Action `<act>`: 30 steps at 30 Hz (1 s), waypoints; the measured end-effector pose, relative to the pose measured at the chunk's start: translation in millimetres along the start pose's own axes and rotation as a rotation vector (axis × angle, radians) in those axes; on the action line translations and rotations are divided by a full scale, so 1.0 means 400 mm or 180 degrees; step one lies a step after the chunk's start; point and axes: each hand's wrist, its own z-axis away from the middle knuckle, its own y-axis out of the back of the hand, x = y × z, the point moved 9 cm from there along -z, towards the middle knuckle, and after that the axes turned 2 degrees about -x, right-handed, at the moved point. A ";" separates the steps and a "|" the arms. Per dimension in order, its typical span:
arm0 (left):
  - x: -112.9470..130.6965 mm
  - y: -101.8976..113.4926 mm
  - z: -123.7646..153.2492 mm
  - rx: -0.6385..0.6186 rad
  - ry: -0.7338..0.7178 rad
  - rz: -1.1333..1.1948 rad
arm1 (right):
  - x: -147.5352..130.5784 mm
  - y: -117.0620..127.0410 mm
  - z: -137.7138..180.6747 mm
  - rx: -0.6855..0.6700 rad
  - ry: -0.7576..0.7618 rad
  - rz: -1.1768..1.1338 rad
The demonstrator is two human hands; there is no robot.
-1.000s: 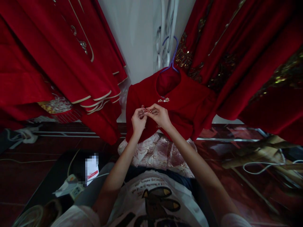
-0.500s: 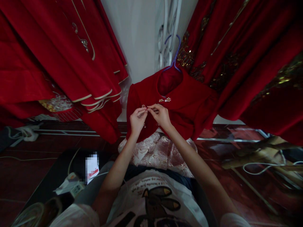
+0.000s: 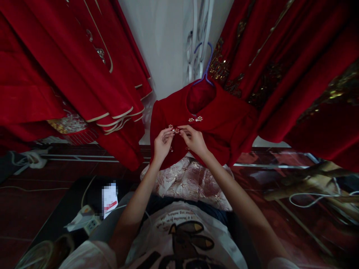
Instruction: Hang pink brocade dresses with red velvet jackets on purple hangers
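A small red velvet jacket hangs on a blue hanger straight ahead of me. Both hands are pinched together on a pearl clasp on its front flap. My left hand grips the clasp's left side, fingers curled. My right hand pinches the right side of it. A second pearl clasp sits fastened higher up, near the collar. A pale pink and gold skirt hangs below the jacket, against my lap.
Long red garments with cream trim hang at the left, and red ones with gold embroidery at the right. A white wall is behind. On the dark red floor lie a power strip and white cables.
My fingers have shifted slightly on the clasp, moving from a higher pinch to a lower one, with the pearl pieces now showing between them. The jacket hangs as before.
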 end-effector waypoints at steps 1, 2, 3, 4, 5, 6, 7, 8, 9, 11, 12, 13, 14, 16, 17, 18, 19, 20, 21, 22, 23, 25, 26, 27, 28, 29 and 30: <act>-0.009 0.011 0.016 0.0092 0.0017 -0.0106 | 0.004 0.008 0.013 -0.0090 -0.0085 -0.0069; -0.020 0.025 0.035 0.0229 0.0045 -0.0249 | 0.008 0.021 0.029 -0.0162 -0.0158 -0.0085; -0.034 0.040 0.059 0.0397 0.0082 -0.0417 | 0.012 0.036 0.047 -0.0222 -0.0224 -0.0048; -0.050 0.053 0.085 0.0578 0.0133 -0.0598 | 0.017 0.053 0.065 -0.0283 -0.0292 0.0031; -0.067 0.062 0.113 0.0743 0.0190 -0.0768 | 0.024 0.070 0.083 -0.0360 -0.0366 0.0136; -0.085 0.064 0.139 0.0856 0.0258 -0.0910 | 0.032 0.083 0.100 -0.0460 -0.0449 0.0257; -0.105 0.058 0.163 0.0892 0.0352 -0.1003 | 0.042 0.094 0.115 -0.0573 -0.0533 0.0383; -0.126 0.045 0.183 0.0858 0.0482 -0.1022 | 0.052 0.101 0.128 -0.0677 -0.0605 0.0504; -0.147 0.030 0.199 0.0801 0.0627 -0.0985 | 0.063 0.104 0.137 -0.0754 -0.0660 0.0611; -0.175 -0.002 0.218 0.0701 0.0851 -0.0786 | 0.080 0.101 0.146 -0.0784 -0.0697 0.0774; -0.179 -0.014 0.222 0.0695 0.0894 -0.0682 | 0.086 0.095 0.147 -0.0727 -0.0678 0.0850; -0.176 -0.021 0.222 0.0718 0.0882 -0.0605 | 0.091 0.088 0.147 -0.0625 -0.0645 0.0957; -0.170 -0.025 0.219 0.0747 0.0835 -0.0558 | 0.096 0.079 0.148 -0.0499 -0.0612 0.1109; -0.157 -0.028 0.209 0.0782 0.0732 -0.0543 | 0.102 0.060 0.151 -0.0239 -0.0568 0.1472; -0.152 -0.026 0.205 0.0793 0.0696 -0.0565 | 0.105 0.050 0.153 -0.0137 -0.0563 0.1610; -0.149 -0.023 0.200 0.0798 0.0669 -0.0595 | 0.109 0.043 0.155 -0.0060 -0.0566 0.1680; -0.147 -0.019 0.197 0.0798 0.0642 -0.0622 | 0.113 0.037 0.156 -0.0015 -0.0565 0.1664; -0.145 -0.016 0.194 0.0785 0.0618 -0.0643 | 0.116 0.034 0.155 -0.0001 -0.0554 0.1566; -0.143 -0.013 0.192 0.0760 0.0598 -0.0655 | 0.120 0.035 0.153 -0.0012 -0.0540 0.1402; -0.140 -0.010 0.191 0.0727 0.0580 -0.0656 | 0.123 0.039 0.150 -0.0045 -0.0534 0.1196; -0.137 -0.008 0.190 0.0699 0.0563 -0.0641 | 0.125 0.046 0.147 -0.0096 -0.0540 0.0967; -0.126 -0.002 0.191 0.0682 0.0550 -0.0544 | 0.123 0.059 0.141 -0.0293 -0.0570 0.0473; -0.119 0.001 0.193 0.0687 0.0547 -0.0474 | 0.116 0.062 0.141 -0.0450 -0.0595 0.0217; -0.110 0.003 0.195 0.0692 0.0544 -0.0402 | 0.106 0.060 0.143 -0.0659 -0.0638 -0.0039; -0.100 0.003 0.198 0.0683 0.0539 -0.0339 | 0.093 0.053 0.148 -0.0900 -0.0705 -0.0286; -0.089 0.001 0.202 0.0663 0.0529 -0.0293 | 0.078 0.042 0.156 -0.1150 -0.0793 -0.0515; -0.078 -0.003 0.205 0.0633 0.0516 -0.0258 | 0.062 0.029 0.165 -0.1368 -0.0888 -0.0708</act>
